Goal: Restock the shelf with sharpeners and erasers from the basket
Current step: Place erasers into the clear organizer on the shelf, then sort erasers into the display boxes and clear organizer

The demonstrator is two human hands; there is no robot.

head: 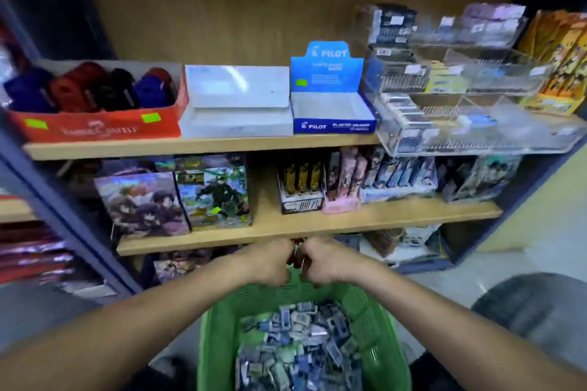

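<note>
Both forearms are bare from the lower frame edge to the wrists — no sleeve shows. The left hand [270,263] and right hand [324,260] are bare too — no glove, watch or bracelet visible, though motion blur softens detail.

My green basket [219,336] sits low in front of me, its slatted plastic walls flaring upward, heaped with small wrapped erasers and sharpeners [298,346] in blue, grey and white, lying jumbled at every angle. On the top shelf [197,147] a red box [95,128] at the left holds blue, red and black sharpeners [92,89] standing in a row, a white box [236,101] sits just beside it, and a blue box [333,111] with its printed lid flap standing upright comes next, its tray showing only a pale floor.
</note>
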